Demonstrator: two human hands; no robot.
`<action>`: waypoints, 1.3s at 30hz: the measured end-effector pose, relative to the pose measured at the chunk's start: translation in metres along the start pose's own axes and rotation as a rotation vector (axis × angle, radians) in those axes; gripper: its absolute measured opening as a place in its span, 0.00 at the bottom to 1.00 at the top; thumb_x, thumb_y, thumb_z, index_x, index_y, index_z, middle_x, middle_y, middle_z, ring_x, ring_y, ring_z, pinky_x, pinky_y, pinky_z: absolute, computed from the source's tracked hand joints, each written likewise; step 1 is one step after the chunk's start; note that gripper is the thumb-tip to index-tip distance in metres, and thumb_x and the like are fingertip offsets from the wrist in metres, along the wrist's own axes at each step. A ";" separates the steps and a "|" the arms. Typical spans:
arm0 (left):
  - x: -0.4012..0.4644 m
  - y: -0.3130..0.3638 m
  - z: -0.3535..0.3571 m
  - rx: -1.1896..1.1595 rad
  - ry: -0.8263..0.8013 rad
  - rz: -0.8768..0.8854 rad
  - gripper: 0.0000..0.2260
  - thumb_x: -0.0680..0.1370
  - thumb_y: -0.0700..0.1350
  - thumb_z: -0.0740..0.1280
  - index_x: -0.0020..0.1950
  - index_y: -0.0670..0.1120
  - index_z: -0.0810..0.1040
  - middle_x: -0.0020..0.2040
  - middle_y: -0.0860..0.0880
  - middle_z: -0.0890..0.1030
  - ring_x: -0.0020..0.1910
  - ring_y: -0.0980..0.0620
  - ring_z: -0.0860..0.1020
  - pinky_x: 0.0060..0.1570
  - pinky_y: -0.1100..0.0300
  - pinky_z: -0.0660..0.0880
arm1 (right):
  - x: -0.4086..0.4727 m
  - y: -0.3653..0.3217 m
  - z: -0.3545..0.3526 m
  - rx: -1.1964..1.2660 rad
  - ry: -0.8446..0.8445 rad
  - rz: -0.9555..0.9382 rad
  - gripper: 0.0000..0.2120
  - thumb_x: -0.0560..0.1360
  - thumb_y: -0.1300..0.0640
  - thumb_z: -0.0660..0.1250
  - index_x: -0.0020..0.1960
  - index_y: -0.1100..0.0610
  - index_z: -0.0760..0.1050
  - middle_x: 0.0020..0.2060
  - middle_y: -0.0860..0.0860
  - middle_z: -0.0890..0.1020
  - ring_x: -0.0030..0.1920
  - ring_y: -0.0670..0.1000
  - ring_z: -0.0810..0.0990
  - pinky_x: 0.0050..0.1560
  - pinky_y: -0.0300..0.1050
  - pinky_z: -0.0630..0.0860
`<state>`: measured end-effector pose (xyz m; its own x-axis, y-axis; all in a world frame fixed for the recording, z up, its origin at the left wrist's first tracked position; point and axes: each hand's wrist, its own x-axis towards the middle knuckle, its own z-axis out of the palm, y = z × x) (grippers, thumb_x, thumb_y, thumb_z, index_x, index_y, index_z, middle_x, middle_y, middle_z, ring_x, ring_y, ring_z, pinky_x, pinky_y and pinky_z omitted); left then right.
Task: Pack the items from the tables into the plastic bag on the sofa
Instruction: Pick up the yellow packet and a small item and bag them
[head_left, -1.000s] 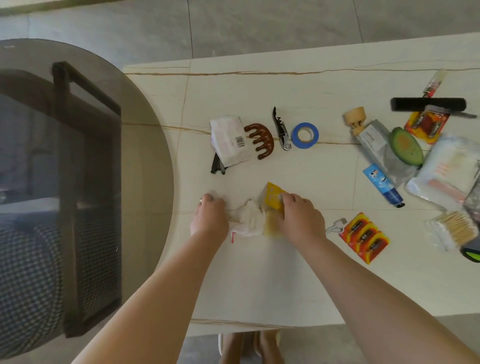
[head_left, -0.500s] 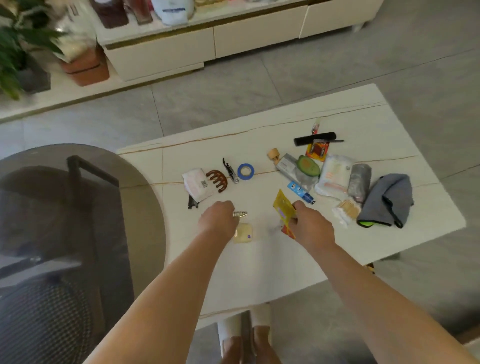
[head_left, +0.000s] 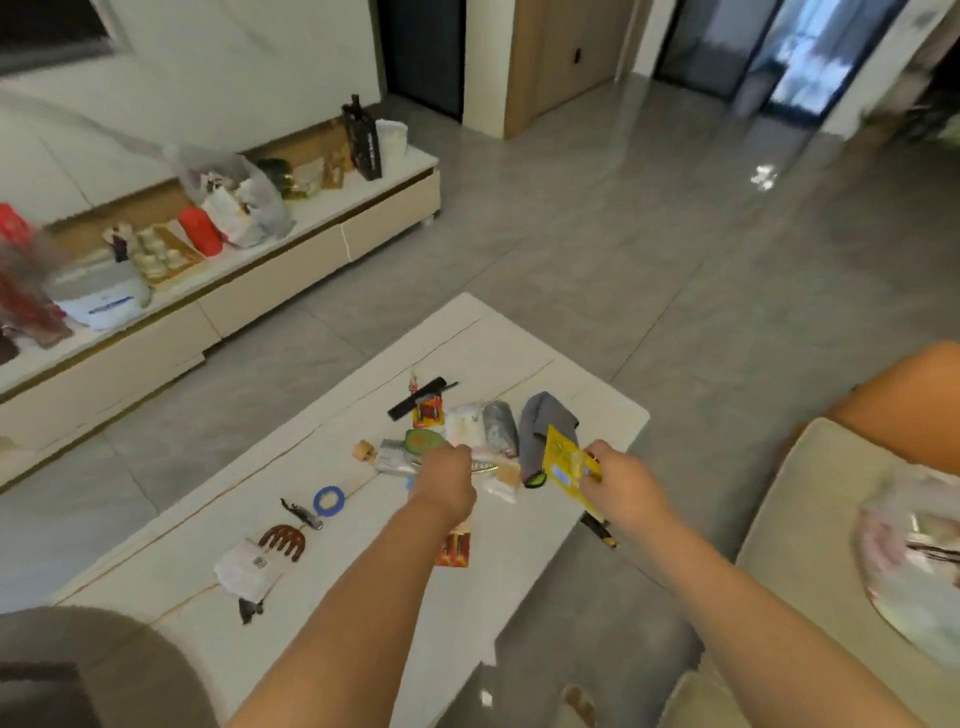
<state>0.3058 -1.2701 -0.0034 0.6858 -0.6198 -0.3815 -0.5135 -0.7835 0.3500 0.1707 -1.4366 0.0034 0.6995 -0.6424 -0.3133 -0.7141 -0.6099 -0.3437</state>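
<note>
Right hand (head_left: 626, 486) fingers pinch yellow packet (head_left: 563, 462), left hand (head_left: 447, 480) fingers curled round something small; either could drop short of the plastic bag (head_left: 914, 566).

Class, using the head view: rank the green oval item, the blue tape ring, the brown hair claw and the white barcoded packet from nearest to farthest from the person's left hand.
1. Green oval item, just beyond the left hand.
2. Blue tape ring, to its left on the table.
3. Brown hair claw, farther left.
4. White barcoded packet, farthest, beside the claw toward the table's left end.
</note>
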 end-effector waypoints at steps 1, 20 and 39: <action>0.005 0.021 -0.003 0.020 0.003 0.047 0.13 0.76 0.34 0.61 0.59 0.39 0.75 0.59 0.39 0.75 0.57 0.42 0.75 0.54 0.55 0.73 | 0.001 0.012 -0.014 0.037 0.013 0.043 0.11 0.74 0.57 0.60 0.56 0.54 0.71 0.50 0.56 0.81 0.51 0.60 0.78 0.41 0.45 0.71; 0.065 0.370 0.044 0.153 -0.046 0.431 0.12 0.74 0.48 0.66 0.57 0.52 0.77 0.54 0.49 0.81 0.61 0.44 0.72 0.54 0.56 0.69 | -0.007 0.273 -0.155 0.397 0.274 0.486 0.07 0.73 0.55 0.64 0.50 0.53 0.76 0.49 0.55 0.82 0.52 0.58 0.80 0.46 0.47 0.74; 0.167 0.585 0.169 -0.115 -0.615 0.630 0.14 0.77 0.53 0.65 0.56 0.45 0.78 0.51 0.44 0.83 0.51 0.42 0.81 0.50 0.55 0.76 | -0.032 0.438 -0.159 0.791 0.592 1.264 0.04 0.76 0.58 0.60 0.46 0.59 0.71 0.47 0.59 0.82 0.49 0.60 0.80 0.47 0.49 0.75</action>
<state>0.0330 -1.8394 -0.0070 -0.1223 -0.8744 -0.4696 -0.6240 -0.3002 0.7215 -0.1691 -1.7573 0.0036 -0.5435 -0.7195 -0.4324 -0.4720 0.6879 -0.5514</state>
